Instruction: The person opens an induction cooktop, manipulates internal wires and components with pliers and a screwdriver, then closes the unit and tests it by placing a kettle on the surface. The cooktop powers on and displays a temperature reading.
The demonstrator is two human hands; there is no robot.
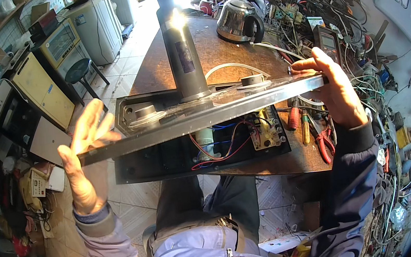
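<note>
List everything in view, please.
Panel: one, dark, between hands
Column: one, black, mid-panel
Casing: one, black, below panel
Circuit board: one, yellowish, in casing
Wires: several, red and blue, in casing
Workbench: one, brown, centre
Kettle: one, silver, bench's far side
Tool handles: two, red and yellow, beside pliers
Pliers: one, red-handled, bench's right
Cable heap: one, mixed, right
Stool: one, black, left floor
Appliances: several, white, upper left
Left hand: one, bare, panel's left end
Right hand: one, bare, panel's right end
</note>
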